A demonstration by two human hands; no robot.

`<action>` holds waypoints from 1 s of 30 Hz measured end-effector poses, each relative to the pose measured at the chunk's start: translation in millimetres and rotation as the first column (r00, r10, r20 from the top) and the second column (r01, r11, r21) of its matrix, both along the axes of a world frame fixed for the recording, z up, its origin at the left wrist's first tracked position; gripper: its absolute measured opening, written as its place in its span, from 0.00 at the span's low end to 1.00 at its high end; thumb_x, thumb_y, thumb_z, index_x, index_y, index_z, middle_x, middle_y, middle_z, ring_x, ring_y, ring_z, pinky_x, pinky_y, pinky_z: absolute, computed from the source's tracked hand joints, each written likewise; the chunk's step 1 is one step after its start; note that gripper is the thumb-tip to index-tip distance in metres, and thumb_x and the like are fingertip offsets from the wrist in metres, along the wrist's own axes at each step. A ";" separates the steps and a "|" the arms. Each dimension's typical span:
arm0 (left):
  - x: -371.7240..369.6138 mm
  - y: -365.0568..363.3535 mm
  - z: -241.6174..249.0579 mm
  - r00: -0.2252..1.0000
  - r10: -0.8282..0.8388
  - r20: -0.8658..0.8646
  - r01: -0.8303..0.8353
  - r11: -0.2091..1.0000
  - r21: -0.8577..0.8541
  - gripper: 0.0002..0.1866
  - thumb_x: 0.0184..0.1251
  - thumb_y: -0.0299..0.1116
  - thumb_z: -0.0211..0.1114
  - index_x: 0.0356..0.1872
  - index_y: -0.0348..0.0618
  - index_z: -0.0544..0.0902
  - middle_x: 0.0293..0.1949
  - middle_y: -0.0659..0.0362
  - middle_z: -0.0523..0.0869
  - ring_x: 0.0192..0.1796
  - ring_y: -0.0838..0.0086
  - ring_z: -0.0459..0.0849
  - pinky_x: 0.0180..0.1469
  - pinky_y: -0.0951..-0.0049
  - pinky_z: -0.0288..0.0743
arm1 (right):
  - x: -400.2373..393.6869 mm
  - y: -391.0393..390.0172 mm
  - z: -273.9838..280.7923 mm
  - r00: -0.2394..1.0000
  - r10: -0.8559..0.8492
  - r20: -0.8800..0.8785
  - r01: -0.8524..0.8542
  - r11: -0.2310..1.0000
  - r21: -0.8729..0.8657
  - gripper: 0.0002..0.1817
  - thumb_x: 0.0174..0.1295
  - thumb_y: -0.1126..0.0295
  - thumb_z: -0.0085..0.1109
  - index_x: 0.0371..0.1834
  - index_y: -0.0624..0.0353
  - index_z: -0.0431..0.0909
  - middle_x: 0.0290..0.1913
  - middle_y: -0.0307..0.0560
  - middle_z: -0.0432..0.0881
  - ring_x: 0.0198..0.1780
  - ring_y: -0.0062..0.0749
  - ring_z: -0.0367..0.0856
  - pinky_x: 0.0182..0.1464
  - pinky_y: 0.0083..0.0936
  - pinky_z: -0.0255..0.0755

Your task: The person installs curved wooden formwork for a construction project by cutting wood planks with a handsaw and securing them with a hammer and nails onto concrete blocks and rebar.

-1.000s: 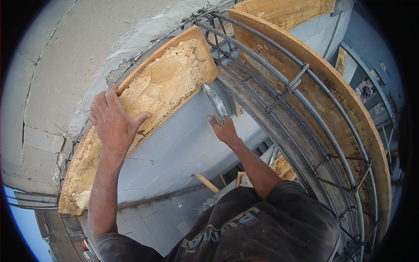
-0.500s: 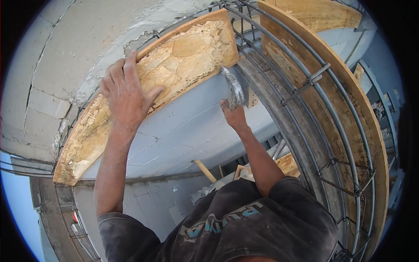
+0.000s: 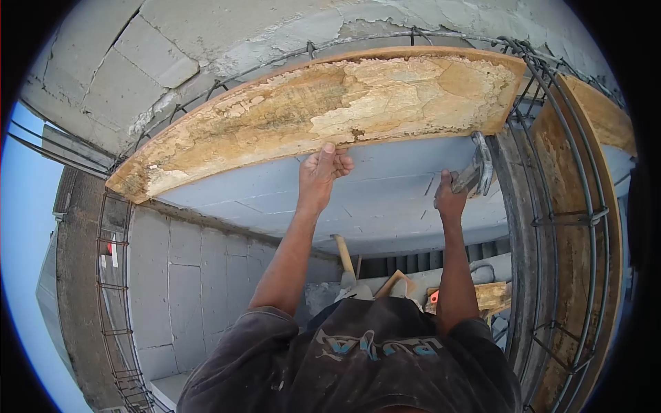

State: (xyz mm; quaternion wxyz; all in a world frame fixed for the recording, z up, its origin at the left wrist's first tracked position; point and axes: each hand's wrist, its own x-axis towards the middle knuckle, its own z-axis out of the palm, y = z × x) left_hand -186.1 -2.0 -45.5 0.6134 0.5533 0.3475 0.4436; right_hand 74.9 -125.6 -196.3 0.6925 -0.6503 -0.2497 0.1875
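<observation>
A long, weathered wooden board (image 3: 385, 100) with peeling layers lies across the top of the view against the wall. My left hand (image 3: 321, 175) is at its lower edge, thumb pressed on the edge and fingers curled beneath. Further right, my right hand (image 3: 450, 199) is closed around the handle of a hammer (image 3: 483, 165). The curved metal head of the hammer reaches up to the board's lower right corner.
Steel reinforcing bars (image 3: 577, 155) tied with wire run down the right side, alongside another wooden board (image 3: 566, 275). A block wall (image 3: 165, 275) stands below left, near a rebar cage (image 3: 113, 296). A wooden stick (image 3: 343, 253) leans near my body.
My left hand has moved from the board's upper edge down to its lower edge. The view has turned, so the board appears more level. The hammer stays in my right hand.
</observation>
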 end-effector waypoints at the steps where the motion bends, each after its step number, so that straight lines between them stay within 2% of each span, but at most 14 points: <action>1: -8.3 3.3 -5.5 0.999 0.007 0.048 -0.008 1.000 0.006 0.25 0.76 0.52 0.61 0.44 0.33 0.83 0.32 0.54 0.88 0.35 0.72 0.87 0.42 0.73 0.82 | 1.4 0.0 -3.0 1.000 -0.011 0.002 0.011 0.999 0.033 0.19 0.74 0.68 0.57 0.22 0.58 0.66 0.22 0.32 0.64 0.26 0.19 0.62 0.31 0.24 0.62; 2: -13.3 6.3 -10.5 0.995 0.010 0.097 -0.011 1.000 0.007 0.25 0.77 0.51 0.60 0.44 0.32 0.84 0.32 0.54 0.88 0.36 0.72 0.88 0.43 0.72 0.82 | 2.8 0.3 -6.2 1.000 -0.022 0.003 0.022 0.998 0.066 0.19 0.74 0.67 0.57 0.22 0.57 0.66 0.21 0.32 0.64 0.23 0.18 0.61 0.28 0.24 0.61; 4: -19.6 12.4 -14.7 0.998 -0.006 0.057 0.002 0.998 0.068 0.24 0.77 0.50 0.60 0.44 0.32 0.84 0.32 0.54 0.89 0.36 0.71 0.88 0.43 0.71 0.83 | 11.1 1.4 -20.5 0.976 -0.077 0.205 0.056 0.993 0.107 0.19 0.74 0.64 0.58 0.24 0.53 0.67 0.17 0.31 0.65 0.15 0.15 0.62 0.17 0.22 0.58; 6: -27.4 15.8 -17.0 0.998 0.008 0.063 -0.014 0.995 0.101 0.24 0.77 0.49 0.60 0.43 0.31 0.84 0.32 0.53 0.89 0.35 0.72 0.88 0.43 0.72 0.82 | 11.7 4.0 -20.6 0.988 -0.068 0.140 0.057 0.995 0.086 0.17 0.74 0.63 0.58 0.26 0.53 0.67 0.16 0.31 0.63 0.13 0.16 0.60 0.14 0.24 0.54; 8: -19.5 14.2 -21.4 0.993 0.021 0.120 -0.034 0.994 0.106 0.25 0.77 0.48 0.61 0.41 0.30 0.86 0.31 0.53 0.90 0.35 0.75 0.88 0.42 0.74 0.81 | 2.7 -3.3 4.2 0.992 -0.036 -0.118 0.045 0.996 0.077 0.17 0.74 0.63 0.57 0.27 0.53 0.67 0.16 0.31 0.63 0.13 0.17 0.59 0.13 0.24 0.51; 12: -24.8 14.1 -17.2 0.996 -0.041 0.077 0.033 0.995 0.096 0.24 0.76 0.48 0.62 0.39 0.30 0.87 0.32 0.53 0.91 0.35 0.75 0.87 0.41 0.74 0.81 | -12.2 2.2 14.0 0.991 -0.083 -0.108 0.094 0.991 0.092 0.17 0.74 0.62 0.57 0.28 0.54 0.67 0.16 0.33 0.62 0.12 0.17 0.58 0.12 0.24 0.50; 15: -29.8 22.9 -13.2 0.990 -0.126 0.068 0.119 0.989 0.088 0.24 0.77 0.49 0.62 0.38 0.32 0.87 0.32 0.54 0.90 0.35 0.76 0.87 0.42 0.74 0.80 | -36.1 -0.1 42.6 0.970 -0.142 -0.196 0.143 0.990 -0.008 0.18 0.73 0.59 0.60 0.28 0.55 0.70 0.17 0.32 0.66 0.17 0.17 0.64 0.19 0.22 0.60; 20: -35.4 25.7 -10.1 0.979 -0.201 0.035 0.199 0.979 0.040 0.24 0.77 0.50 0.61 0.36 0.35 0.88 0.32 0.56 0.90 0.36 0.77 0.85 0.43 0.75 0.79 | -70.0 -7.5 51.1 0.951 -0.296 -0.090 0.292 0.955 -0.050 0.18 0.74 0.58 0.59 0.30 0.60 0.72 0.17 0.33 0.67 0.17 0.19 0.64 0.22 0.24 0.62; 23: -37.4 29.2 -14.5 0.964 -0.254 0.077 0.256 0.967 -0.011 0.25 0.76 0.50 0.62 0.44 0.32 0.87 0.33 0.56 0.90 0.36 0.78 0.85 0.42 0.76 0.80 | -93.3 -27.5 44.3 0.947 -0.320 -0.032 0.318 0.946 -0.063 0.18 0.74 0.58 0.58 0.30 0.59 0.71 0.17 0.34 0.66 0.17 0.19 0.63 0.22 0.24 0.62; 25: -37.4 27.2 -18.7 0.948 -0.312 0.064 0.314 0.949 -0.016 0.25 0.75 0.50 0.63 0.51 0.32 0.84 0.38 0.55 0.89 0.40 0.78 0.85 0.44 0.75 0.80 | -110.6 -48.4 30.6 0.955 -0.297 0.010 0.298 0.954 -0.041 0.18 0.74 0.59 0.58 0.29 0.58 0.70 0.17 0.34 0.66 0.17 0.20 0.64 0.22 0.23 0.62; 26: -37.6 23.7 -21.4 0.938 -0.342 0.055 0.344 0.939 -0.020 0.26 0.75 0.50 0.63 0.55 0.32 0.82 0.41 0.55 0.89 0.41 0.77 0.85 0.45 0.75 0.80 | -124.6 -57.8 27.5 0.960 -0.276 -0.050 0.274 0.961 -0.036 0.18 0.74 0.59 0.57 0.28 0.58 0.70 0.17 0.34 0.67 0.17 0.20 0.65 0.22 0.23 0.63; 29: -33.7 -8.0 -36.7 0.746 -0.628 -0.220 0.661 0.737 0.138 0.33 0.69 0.52 0.68 0.66 0.38 0.75 0.51 0.52 0.86 0.50 0.69 0.84 0.55 0.66 0.79 | -181.0 -75.6 19.0 0.956 -0.217 -0.197 0.213 0.976 -0.039 0.16 0.75 0.61 0.56 0.29 0.58 0.70 0.19 0.35 0.69 0.19 0.19 0.68 0.24 0.21 0.65; 30: -30.6 -25.5 -44.2 0.708 -0.607 -0.361 0.704 0.649 0.289 0.37 0.65 0.52 0.71 0.67 0.38 0.73 0.53 0.51 0.85 0.53 0.64 0.84 0.58 0.63 0.78 | -197.9 -80.1 8.5 0.976 -0.150 -0.156 0.150 0.989 -0.014 0.15 0.74 0.62 0.55 0.31 0.59 0.71 0.22 0.37 0.72 0.23 0.21 0.71 0.27 0.23 0.68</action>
